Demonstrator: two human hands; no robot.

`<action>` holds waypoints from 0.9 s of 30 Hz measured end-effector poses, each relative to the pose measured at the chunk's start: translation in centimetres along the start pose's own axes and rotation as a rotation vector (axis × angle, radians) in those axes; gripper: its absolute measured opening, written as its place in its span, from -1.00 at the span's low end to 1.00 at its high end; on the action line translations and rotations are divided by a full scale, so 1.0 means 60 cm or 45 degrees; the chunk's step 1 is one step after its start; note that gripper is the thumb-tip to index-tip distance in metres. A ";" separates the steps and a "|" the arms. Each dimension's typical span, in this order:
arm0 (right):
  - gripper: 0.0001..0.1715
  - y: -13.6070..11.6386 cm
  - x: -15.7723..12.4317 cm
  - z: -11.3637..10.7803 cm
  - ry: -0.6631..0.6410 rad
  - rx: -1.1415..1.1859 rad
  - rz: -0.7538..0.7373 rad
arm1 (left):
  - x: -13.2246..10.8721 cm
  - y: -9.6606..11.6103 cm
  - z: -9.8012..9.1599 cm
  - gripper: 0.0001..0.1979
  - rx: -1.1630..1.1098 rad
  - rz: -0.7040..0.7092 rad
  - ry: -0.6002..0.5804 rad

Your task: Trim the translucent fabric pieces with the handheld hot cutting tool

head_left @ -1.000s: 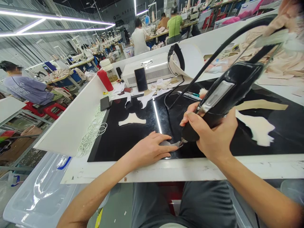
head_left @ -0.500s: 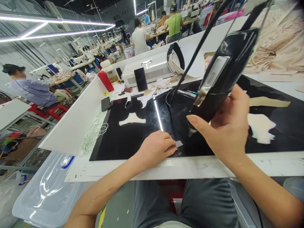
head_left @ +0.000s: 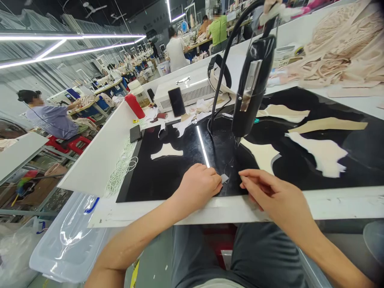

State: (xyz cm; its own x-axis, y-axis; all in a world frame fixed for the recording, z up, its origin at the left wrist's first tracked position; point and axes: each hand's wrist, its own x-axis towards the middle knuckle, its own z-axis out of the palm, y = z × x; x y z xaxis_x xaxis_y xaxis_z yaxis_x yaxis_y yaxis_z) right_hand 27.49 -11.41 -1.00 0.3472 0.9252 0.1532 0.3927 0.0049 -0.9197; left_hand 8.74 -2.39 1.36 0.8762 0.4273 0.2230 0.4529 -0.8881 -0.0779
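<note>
My left hand (head_left: pixel 201 182) lies on the black mat (head_left: pixel 168 180) near its front edge, fingers curled together. Its fingertips press at the left end of a small grey piece (head_left: pixel 225 178). To the right of that piece, my right hand (head_left: pixel 274 192) hovers with thumb and index finger pinched; whatever is between them is too small to make out. Above and behind the hands hangs a black corded hand tool (head_left: pixel 252 92) with a silver plate on its side, its narrow tip pointing down, apart from both hands.
Pale cut pieces lie on the mat: a small one (head_left: pixel 167 151) at left, several at right, including a notched piece (head_left: pixel 321 154). Green elastic cord (head_left: pixel 120 172) is heaped at left. A phone (head_left: pixel 177 101) leans on a white vented box (head_left: pixel 192 88). Beige fabric (head_left: pixel 339 48) fills the back right.
My right hand has let go of the black hand tool and come down to the mat, beside the small grey piece. The tool now hangs further back. My left hand has stayed in place.
</note>
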 end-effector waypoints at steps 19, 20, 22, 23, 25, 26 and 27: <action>-0.61 -0.004 0.005 0.039 -0.461 -0.191 -0.006 | -0.011 0.014 -0.019 -0.87 -0.490 -0.563 -0.022; -0.61 -0.005 0.007 0.041 -0.478 -0.201 -0.007 | -0.012 0.016 -0.020 -0.86 -0.498 -0.588 -0.017; -0.61 -0.007 0.012 0.044 -0.509 -0.208 -0.013 | -0.012 0.021 -0.022 -0.86 -0.511 -0.634 -0.008; -0.62 -0.008 0.014 0.045 -0.522 -0.205 -0.017 | -0.013 0.023 -0.023 -0.86 -0.517 -0.653 -0.004; -0.62 -0.010 0.018 0.046 -0.552 -0.192 -0.021 | -0.012 0.027 -0.025 -0.86 -0.527 -0.688 0.002; -0.62 -0.011 0.020 0.047 -0.567 -0.185 -0.019 | -0.012 0.028 -0.026 -0.86 -0.531 -0.703 0.006; -0.63 -0.011 0.022 0.048 -0.580 -0.178 -0.015 | -0.012 0.030 -0.026 -0.86 -0.533 -0.716 0.010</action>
State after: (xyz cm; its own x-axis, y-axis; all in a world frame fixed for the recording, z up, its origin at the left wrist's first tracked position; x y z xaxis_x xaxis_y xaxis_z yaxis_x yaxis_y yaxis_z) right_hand 25.25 -9.08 -1.23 -0.0543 0.9977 -0.0400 0.5163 -0.0062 -0.8564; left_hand 8.65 -4.54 2.56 0.5257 0.8411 0.1272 0.7341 -0.5241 0.4318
